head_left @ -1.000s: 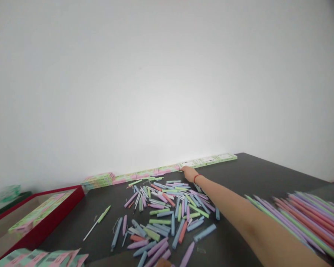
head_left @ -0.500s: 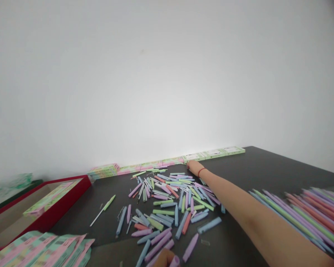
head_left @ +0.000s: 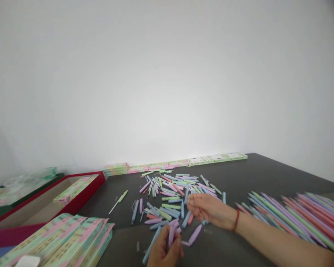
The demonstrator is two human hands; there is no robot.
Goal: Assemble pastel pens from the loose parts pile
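My left hand (head_left: 164, 248), low in the middle of the view, is closed around a light purple pen barrel (head_left: 171, 236) that stands nearly upright between thumb and fingers. To its right and a little farther off, my right hand (head_left: 207, 210) hovers over the near right side of the pile. Its fingertips are pinched together; what they hold, if anything, is too small to make out. Pen parts (head_left: 167, 213) in purple, blue, green and coral lie heaped beyond both hands. A loose purple pen part (head_left: 195, 234) rests between the hands.
On the right lie rows of pastel pens (head_left: 297, 218), beside my right forearm. Flat printed boxes (head_left: 167, 164) line the wall. At left are a red open box (head_left: 96, 183), fanned printed packets (head_left: 72, 237) and a green pen with a white refill (head_left: 123, 196).
My right hand has come back from the far edge of the pile by the boxes, towards my left hand. My left hand has risen farther into view with the purple barrel.
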